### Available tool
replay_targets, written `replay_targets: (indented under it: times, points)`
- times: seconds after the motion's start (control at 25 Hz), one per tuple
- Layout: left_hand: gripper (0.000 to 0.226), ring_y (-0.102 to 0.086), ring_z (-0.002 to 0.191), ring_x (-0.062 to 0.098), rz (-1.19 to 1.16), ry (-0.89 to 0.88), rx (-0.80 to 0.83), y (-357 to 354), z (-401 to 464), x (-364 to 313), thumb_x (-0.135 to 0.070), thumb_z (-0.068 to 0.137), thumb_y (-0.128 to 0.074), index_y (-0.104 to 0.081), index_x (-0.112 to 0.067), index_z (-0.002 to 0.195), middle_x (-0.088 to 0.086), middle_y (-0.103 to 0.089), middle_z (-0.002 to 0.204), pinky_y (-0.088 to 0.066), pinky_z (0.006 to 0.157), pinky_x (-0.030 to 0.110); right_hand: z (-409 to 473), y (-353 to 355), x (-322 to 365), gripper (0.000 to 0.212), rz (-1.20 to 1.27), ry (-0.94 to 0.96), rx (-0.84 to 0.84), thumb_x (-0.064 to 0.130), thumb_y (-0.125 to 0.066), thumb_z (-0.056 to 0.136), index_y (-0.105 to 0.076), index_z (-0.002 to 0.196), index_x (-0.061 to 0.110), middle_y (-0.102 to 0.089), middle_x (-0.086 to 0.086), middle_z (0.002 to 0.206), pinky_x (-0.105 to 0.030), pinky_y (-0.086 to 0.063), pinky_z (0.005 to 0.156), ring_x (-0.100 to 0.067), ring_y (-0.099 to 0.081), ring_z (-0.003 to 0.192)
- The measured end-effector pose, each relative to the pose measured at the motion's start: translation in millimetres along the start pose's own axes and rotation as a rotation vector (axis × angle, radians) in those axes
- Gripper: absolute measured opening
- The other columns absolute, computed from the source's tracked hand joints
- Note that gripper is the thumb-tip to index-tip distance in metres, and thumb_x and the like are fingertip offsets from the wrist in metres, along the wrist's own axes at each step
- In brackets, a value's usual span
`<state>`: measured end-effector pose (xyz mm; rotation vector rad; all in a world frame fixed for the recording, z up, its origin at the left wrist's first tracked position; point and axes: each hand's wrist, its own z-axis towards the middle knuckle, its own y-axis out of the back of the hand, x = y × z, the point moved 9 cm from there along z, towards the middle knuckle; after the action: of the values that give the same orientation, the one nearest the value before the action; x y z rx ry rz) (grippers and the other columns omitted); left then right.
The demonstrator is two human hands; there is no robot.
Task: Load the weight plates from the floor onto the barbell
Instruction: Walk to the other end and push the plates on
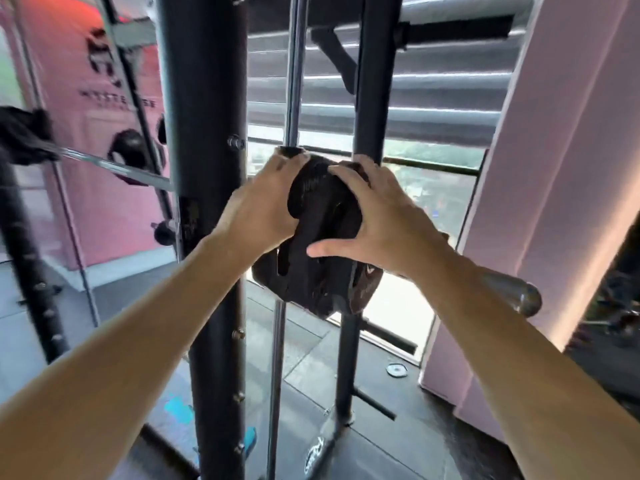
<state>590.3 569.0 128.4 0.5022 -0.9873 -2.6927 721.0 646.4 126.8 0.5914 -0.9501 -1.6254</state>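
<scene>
A stack of black weight plates (317, 271) hangs on the barbell's sleeve at the middle of the head view. The sleeve's steel end (512, 294) juts out to the right past my forearm, and the bar's shaft (114, 166) runs off to the left behind the rack post. My left hand (266, 202) lies on the left side of the plates with its fingers curled over the top edge. My right hand (377, 216) presses on the outer plate's face, fingers spread over the top and thumb stretched along the front. The plates' centre hole is hidden.
A thick black rack upright (207, 209) stands just left of the plates, with a thin steel guide rod (294, 74) and a second black post (370, 81) behind them. A small silver disc (396, 370) lies on the dark floor. A pink wall panel (554, 168) closes the right side.
</scene>
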Motion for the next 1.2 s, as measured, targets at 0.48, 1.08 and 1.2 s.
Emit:
replay_targets:
  times: [0.48,1.08,1.2]
  points:
    - [0.076,-0.061,0.096,0.016,0.004,0.099,-0.264,-3.2,-8.5,10.4,-0.048,0.08,-0.071,-0.044,-0.029,0.149,-0.004,-0.057,0.115,-0.054,0.085,0.034,-8.0,-5.7,-12.7,0.111,0.062,0.121,-0.08,0.084,-0.067,0.055,-0.023,0.15,0.047,-0.01,0.009,0.164,-0.058,-0.039,0.109,-0.022,-0.017,0.15]
    - [0.082,-0.057,0.113,0.013,-0.037,0.062,-0.169,-1.3,-1.9,16.4,-0.03,0.08,-0.078,-0.038,-0.027,0.151,-0.007,-0.051,0.133,-0.051,0.097,0.032,-6.7,-12.6,-13.0,0.126,0.094,0.12,-0.034,0.089,-0.063,0.052,-0.001,0.154,0.049,0.0,0.011,0.165,-0.066,-0.017,0.117,-0.019,-0.006,0.151]
    - [0.057,-0.055,0.12,0.006,-0.235,0.001,-0.376,32.7,-16.5,0.0,-0.018,0.087,-0.074,-0.054,-0.018,0.14,-0.005,-0.06,0.131,-0.04,0.105,0.015,-2.3,-2.8,-29.5,0.129,0.446,0.014,0.011,0.076,-0.079,0.051,-0.002,0.152,0.054,-0.011,0.016,0.164,-0.052,-0.014,0.12,-0.011,-0.011,0.15]
